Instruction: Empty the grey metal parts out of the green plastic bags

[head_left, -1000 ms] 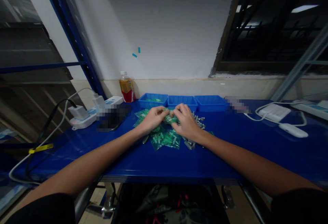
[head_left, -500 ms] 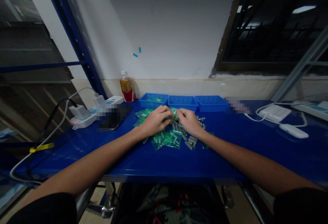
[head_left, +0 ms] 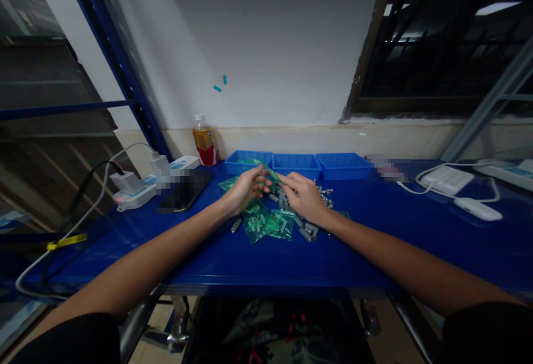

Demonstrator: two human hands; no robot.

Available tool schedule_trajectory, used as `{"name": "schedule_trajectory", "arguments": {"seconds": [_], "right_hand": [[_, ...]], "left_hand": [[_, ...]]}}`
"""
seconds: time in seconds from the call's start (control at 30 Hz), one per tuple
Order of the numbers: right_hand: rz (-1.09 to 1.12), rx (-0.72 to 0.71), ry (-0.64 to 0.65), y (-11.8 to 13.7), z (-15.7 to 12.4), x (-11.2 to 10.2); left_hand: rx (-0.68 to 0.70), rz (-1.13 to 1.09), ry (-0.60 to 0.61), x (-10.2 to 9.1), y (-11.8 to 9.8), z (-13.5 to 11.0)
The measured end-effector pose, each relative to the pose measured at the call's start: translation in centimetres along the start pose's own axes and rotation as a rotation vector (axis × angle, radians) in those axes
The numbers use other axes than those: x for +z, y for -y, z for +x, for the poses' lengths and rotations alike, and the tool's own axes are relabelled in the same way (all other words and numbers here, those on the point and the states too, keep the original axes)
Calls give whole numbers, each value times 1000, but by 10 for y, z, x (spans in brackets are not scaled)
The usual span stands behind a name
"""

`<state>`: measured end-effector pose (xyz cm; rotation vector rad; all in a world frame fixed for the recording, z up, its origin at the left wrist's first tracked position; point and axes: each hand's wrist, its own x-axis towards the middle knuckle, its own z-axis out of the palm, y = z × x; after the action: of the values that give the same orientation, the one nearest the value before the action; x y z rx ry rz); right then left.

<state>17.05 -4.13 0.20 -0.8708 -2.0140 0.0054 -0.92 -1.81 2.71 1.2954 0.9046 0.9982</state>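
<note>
While my right hand (head_left: 307, 198) pinches a green plastic bag (head_left: 273, 176) above the blue table (head_left: 366, 242), my left hand (head_left: 245, 189) hangs loosely spread beside it; filled bags (head_left: 277, 225) already lie below, but many metal cylinders (head_left: 306, 234) remain loose.

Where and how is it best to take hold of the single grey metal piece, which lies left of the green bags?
Probably pinch the grey metal piece across its long sides, near the middle, from above and the person's side. It is elongated, lies slanting on the blue table, and bare table shows before it; the green bags are close on its right, the left hand beyond.
</note>
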Motion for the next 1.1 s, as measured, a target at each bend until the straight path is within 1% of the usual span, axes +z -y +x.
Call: {"name": "schedule_trajectory", "arguments": {"seconds": [0.07,0.13,0.17,0.23,0.3,0.33,0.37,0.4,0.47,0.57,0.63,0.8,0.97,1.03,1.1], "right_hand": [[5,-12,-2,-1,-1,0],[4,-27,19,0,-1,1],[9,-33,35,0,-1,1],[34,-20,45,2,-1,2],[74,40,10,3,0,3],[97,82,-19,3,1,3],[120,124,-47,3,2,3],[141,158,-65,2,3,3],[152,204,-82,1,4,1],[87,239,-82,-1,5,0],[49,245,-82,-1,4,0],[35,214,-53,0,3,0],[-20,124,-30,3,2,-4],[-33,72,-34,5,1,-4],[-26,23,-29,5,0,-4]], "left_hand": [[-26,-67,12,1,-1,0],[21,4,-19,2,0,0],[78,79,-50,3,2,0],[263,300,-124,2,4,-2],[507,594,-158,0,5,-4],[631,741,-139,-1,5,-6],[736,873,-96,-2,5,-8],[815,979,-39,-2,5,-9],[896,1095,65,-2,5,-11],[889,1139,132,-1,8,-10],[872,1142,151,0,10,-9],[839,1167,166,0,13,-9],[803,1171,203,-1,14,-9],[763,1118,211,0,13,-8],[672,991,159,0,11,-7]]}}
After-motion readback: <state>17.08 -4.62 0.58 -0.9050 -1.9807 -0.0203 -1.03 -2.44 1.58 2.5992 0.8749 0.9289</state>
